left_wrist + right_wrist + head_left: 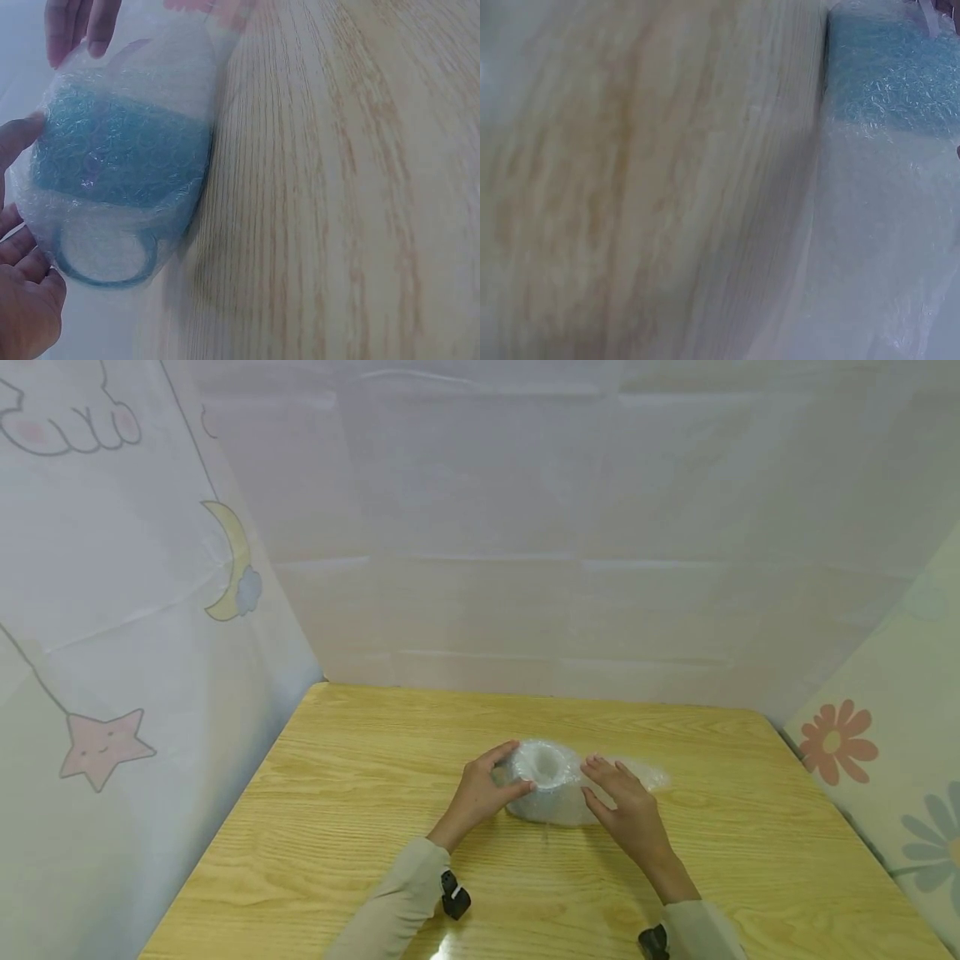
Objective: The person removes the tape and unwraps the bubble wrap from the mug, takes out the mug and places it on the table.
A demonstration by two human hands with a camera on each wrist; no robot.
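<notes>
A mug (pixel 545 763) in clear bubble wrap (pixel 558 814) stands upright on the table, its round mouth facing up. Through the plastic, the left wrist view shows its blue body (pixel 124 146) and a looped handle (pixel 109 281). My left hand (pixel 478 791) grips the wrapped mug from the left, thumb at the near side of the rim and fingers behind. At the other side, my right hand (pixel 630 810) hovers by the wrap with its fingers extended. In the right wrist view, a blue part of the mug (pixel 892 75) shows at the upper right, above loose plastic (pixel 877 240).
The wooden table (pixel 360 760) has a pale curtain (pixel 465 543) behind it and printed cloth walls on both sides. A loose tail of bubble wrap (pixel 651 773) trails to the right, behind my right hand.
</notes>
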